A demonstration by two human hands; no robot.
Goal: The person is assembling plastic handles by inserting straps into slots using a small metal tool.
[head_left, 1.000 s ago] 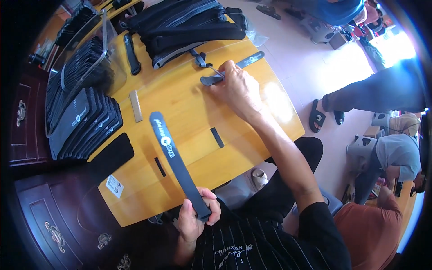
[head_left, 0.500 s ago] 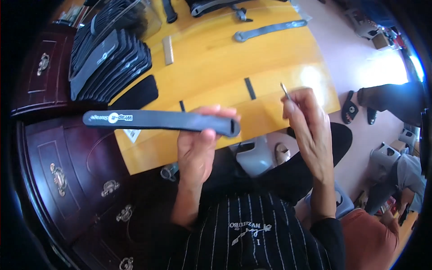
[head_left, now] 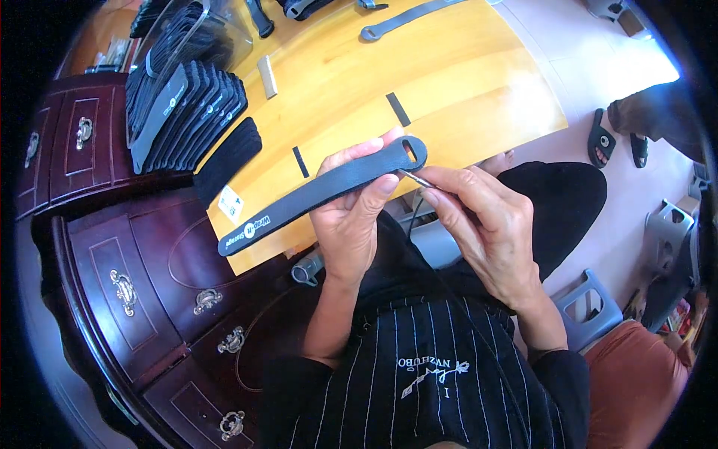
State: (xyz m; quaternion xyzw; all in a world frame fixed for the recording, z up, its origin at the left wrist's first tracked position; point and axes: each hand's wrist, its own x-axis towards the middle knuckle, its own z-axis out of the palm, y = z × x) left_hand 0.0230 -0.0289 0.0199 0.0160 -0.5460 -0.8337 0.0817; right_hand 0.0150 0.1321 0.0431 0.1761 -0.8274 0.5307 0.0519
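My left hand (head_left: 350, 236) grips a dark grey strap (head_left: 314, 196) with a rounded end, white printing and an oval slot at its other end. The fingers are behind the strap and the thumb is on its near edge, close to the slotted end. Pinched between thumb and fingers of my right hand (head_left: 486, 228) is a thin, pointed metal tool (head_left: 416, 179). Its tip meets the strap's near edge just below the slot; whether it goes into the material I cannot tell. The tool's rear part is hidden in my right hand.
On the yellow table (head_left: 336, 82) lie small black strips (head_left: 398, 109), a beige bar (head_left: 267, 77) and another slotted strap (head_left: 411, 18). Stacked straps (head_left: 187, 112) stand at the left, beside a clear bin (head_left: 224, 37). Dark wooden drawers (head_left: 142, 277) flank the table. A person sits at the lower right.
My right hand has moved left and down, bringing the metal tool to the strap. The strap has tilted, its slotted end rising and its printed end dropping. The whole view has shifted somewhat.
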